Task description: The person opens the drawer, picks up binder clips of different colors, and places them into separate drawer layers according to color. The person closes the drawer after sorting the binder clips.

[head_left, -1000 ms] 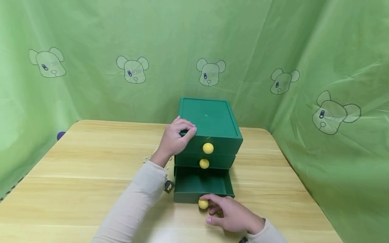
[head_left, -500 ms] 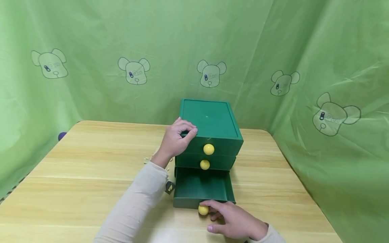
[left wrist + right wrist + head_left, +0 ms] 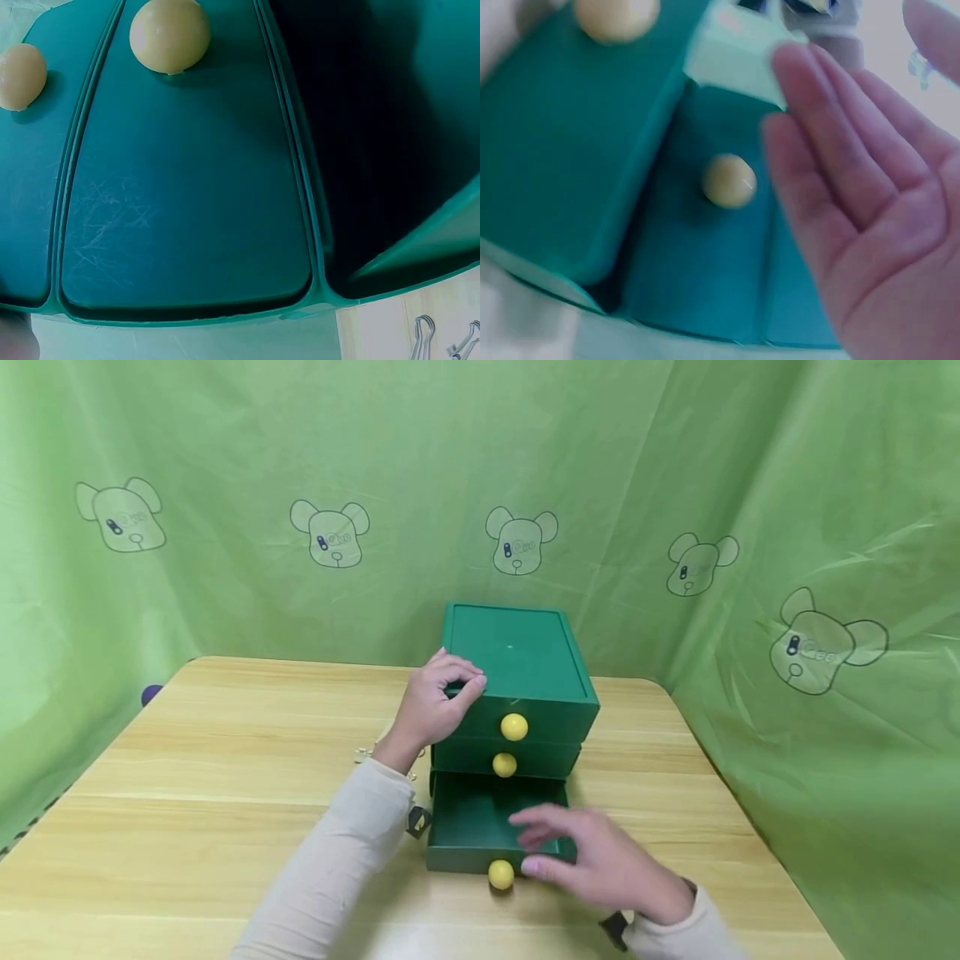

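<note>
A green drawer cabinet (image 3: 517, 652) with yellow ball knobs stands on the table. My left hand (image 3: 431, 697) holds its upper front left corner, fingers bent over the top edge. The bottom drawer (image 3: 465, 860) is pulled out, and no objects show in its visible part. Its yellow knob (image 3: 501, 874) is free of any hand. My right hand (image 3: 592, 860) hovers over the drawer's right front side, fingers loosely extended and holding nothing. The upper knob (image 3: 513, 727) and middle knob (image 3: 505, 765) sit on closed drawers. In the right wrist view, the open palm (image 3: 900, 247) faces the drawer fronts.
Small metal clips (image 3: 362, 755) lie on the wooden table (image 3: 225, 777) left of the cabinet, partly behind my left wrist. A small dark object (image 3: 418, 821) shows beside my left sleeve. Green printed curtains (image 3: 420, 460) enclose the table's back and sides.
The bottom drawer came slightly further out toward me. My right hand then let go of its knob and rose to the right, over the drawer. The left hand stayed put.
</note>
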Motion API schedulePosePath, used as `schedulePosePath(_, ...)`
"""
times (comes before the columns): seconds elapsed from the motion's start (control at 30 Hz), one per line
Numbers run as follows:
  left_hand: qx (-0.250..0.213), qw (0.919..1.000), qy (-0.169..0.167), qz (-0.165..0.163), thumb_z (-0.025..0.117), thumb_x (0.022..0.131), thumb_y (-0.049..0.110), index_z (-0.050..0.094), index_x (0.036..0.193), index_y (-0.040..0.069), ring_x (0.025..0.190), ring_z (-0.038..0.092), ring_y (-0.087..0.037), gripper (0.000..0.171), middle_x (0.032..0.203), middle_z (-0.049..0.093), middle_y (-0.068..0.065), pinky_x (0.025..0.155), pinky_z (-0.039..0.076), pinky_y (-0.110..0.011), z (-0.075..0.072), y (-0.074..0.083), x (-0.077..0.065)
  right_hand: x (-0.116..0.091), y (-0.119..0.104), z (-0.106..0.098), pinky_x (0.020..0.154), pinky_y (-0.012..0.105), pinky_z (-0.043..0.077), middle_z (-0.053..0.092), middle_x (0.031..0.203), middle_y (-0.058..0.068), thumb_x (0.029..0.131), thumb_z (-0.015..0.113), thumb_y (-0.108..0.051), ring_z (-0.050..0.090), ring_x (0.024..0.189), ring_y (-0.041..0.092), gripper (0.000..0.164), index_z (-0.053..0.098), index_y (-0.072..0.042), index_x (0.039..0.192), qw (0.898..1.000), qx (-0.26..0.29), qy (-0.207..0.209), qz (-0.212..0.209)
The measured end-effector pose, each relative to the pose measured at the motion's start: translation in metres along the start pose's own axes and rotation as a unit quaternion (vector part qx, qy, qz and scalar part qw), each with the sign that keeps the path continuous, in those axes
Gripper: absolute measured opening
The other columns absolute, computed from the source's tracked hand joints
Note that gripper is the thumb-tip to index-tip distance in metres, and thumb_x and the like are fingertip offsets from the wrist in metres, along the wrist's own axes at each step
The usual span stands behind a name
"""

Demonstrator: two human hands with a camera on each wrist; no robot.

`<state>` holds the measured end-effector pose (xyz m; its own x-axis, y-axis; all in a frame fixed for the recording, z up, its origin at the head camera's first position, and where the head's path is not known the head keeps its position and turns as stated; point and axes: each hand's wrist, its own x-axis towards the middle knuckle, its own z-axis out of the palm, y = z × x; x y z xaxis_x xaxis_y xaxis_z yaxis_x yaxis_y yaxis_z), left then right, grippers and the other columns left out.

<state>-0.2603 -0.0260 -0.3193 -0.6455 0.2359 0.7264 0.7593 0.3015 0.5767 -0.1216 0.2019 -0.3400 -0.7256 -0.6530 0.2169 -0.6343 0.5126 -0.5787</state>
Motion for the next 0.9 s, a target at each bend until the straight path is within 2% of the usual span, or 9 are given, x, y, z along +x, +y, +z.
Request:
schedulePosePath(0.1, 0.001, 1.0000, 0.000, 0.001, 0.058, 0.088, 0.019, 0.069, 0.079, 0.006, 0.092, 0.058, -0.012, 0.019, 0.092, 0.066, -0.002, 0.107, 0.021, -0.032, 0.000, 0.000, 0.001, 0.008, 0.001, -0.016, 0.076, 0.030, 0.051, 0.066, 0.094, -0.005, 0.080, 0.070, -0.017, 0.062, 0.084, 0.008, 0.029, 0.062, -0.014, 0.108, 0.990, -0.032, 0.127, -0.046)
schedulePosePath(0.17, 0.001, 1.0000, 0.000, 0.000, 0.058, 0.088, 0.019, 0.069, 0.079, 0.006, 0.093, 0.058, -0.012, 0.019, 0.092, 0.066, -0.002, 0.107, 0.021, -0.033, 0.000, 0.000, 0.001, 0.014, 0.003, -0.028, 0.077, 0.024, 0.049, 0.067, 0.092, -0.001, 0.075, 0.073, -0.007, 0.062, 0.083, 0.010, 0.027, 0.065, -0.010, 0.100, 0.975, -0.052, 0.206, -0.070)
schedulePosePath(0.23, 0.001, 1.0000, 0.000, -0.001, 0.058, 0.088, 0.019, 0.069, 0.079, 0.006, 0.093, 0.059, -0.012, 0.019, 0.092, 0.066, -0.002, 0.107, 0.021, -0.033, 0.000, 0.000, 0.001, 0.022, 0.002, -0.039, 0.077, 0.020, 0.048, 0.067, 0.089, 0.005, 0.069, 0.073, 0.003, 0.062, 0.081, 0.014, 0.025, 0.066, -0.004, 0.092, 0.954, -0.066, 0.277, -0.098)
schedulePosePath(0.33, 0.001, 1.0000, 0.001, -0.001, 0.058, 0.088, 0.019, 0.069, 0.079, 0.006, 0.093, 0.059, -0.012, 0.019, 0.092, 0.067, -0.002, 0.107, 0.021, -0.033, 0.000, 0.001, 0.001, 0.035, -0.001, -0.055, 0.079, 0.017, 0.046, 0.067, 0.086, 0.013, 0.065, 0.070, 0.012, 0.062, 0.083, 0.014, 0.022, 0.065, 0.004, 0.086, 0.926, -0.070, 0.352, -0.120)
schedulePosePath(0.4, 0.003, 1.0000, 0.002, -0.002, 0.058, 0.088, 0.020, 0.069, 0.079, 0.006, 0.093, 0.059, -0.012, 0.019, 0.092, 0.067, -0.002, 0.107, 0.021, -0.033, 0.000, 0.001, 0.001, 0.045, 0.005, -0.063, 0.080, 0.019, 0.046, 0.066, 0.088, 0.015, 0.067, 0.068, 0.012, 0.061, 0.085, 0.015, 0.019, 0.065, 0.005, 0.084, 0.914, -0.068, 0.381, -0.125)
schedulePosePath(0.43, 0.003, 1.0000, 0.002, -0.003, 0.058, 0.088, 0.020, 0.069, 0.079, 0.006, 0.093, 0.059, -0.012, 0.020, 0.092, 0.067, -0.002, 0.107, 0.021, -0.032, 0.000, 0.002, 0.000, 0.049, 0.009, -0.066, 0.082, 0.019, 0.045, 0.066, 0.090, 0.014, 0.069, 0.068, 0.010, 0.061, 0.088, 0.015, 0.018, 0.066, 0.004, 0.085, 0.911, -0.071, 0.387, -0.120)
schedulePosePath(0.53, 0.005, 1.0000, 0.002, -0.007, 0.058, 0.088, 0.019, 0.069, 0.079, 0.006, 0.093, 0.059, -0.012, 0.019, 0.092, 0.067, -0.002, 0.107, 0.020, -0.030, 0.000, 0.003, 0.000, 0.062, 0.030, -0.073, 0.082, 0.022, 0.044, 0.066, 0.095, 0.008, 0.074, 0.069, 0.002, 0.060, 0.090, 0.017, 0.015, 0.067, -0.001, 0.088, 0.910, -0.076, 0.394, -0.106)
schedulePosePath(0.6, 0.005, 0.9999, 0.004, -0.008, 0.059, 0.088, 0.019, 0.069, 0.079, 0.006, 0.093, 0.059, -0.012, 0.019, 0.092, 0.067, -0.002, 0.107, 0.020, -0.030, 0.000, 0.003, 0.000, 0.071, 0.032, -0.077, 0.083, 0.024, 0.045, 0.066, 0.096, 0.007, 0.077, 0.068, -0.001, 0.060, 0.090, 0.019, 0.012, 0.067, -0.001, 0.089, 0.913, -0.082, 0.388, -0.096)
schedulePosePath(0.9, 0.006, 0.9999, 0.005, -0.011, 0.058, 0.088, 0.019, 0.069, 0.078, 0.006, 0.093, 0.058, -0.011, 0.019, 0.092, 0.066, -0.001, 0.107, 0.020, -0.029, 0.002, 0.001, -0.001, 0.094, 0.036, -0.087, 0.086, 0.042, 0.044, 0.066, 0.100, 0.007, 0.086, 0.063, -0.019, 0.059, 0.098, 0.024, 0.021, 0.066, -0.003, 0.099, 0.945, -0.086, 0.315, -0.023)
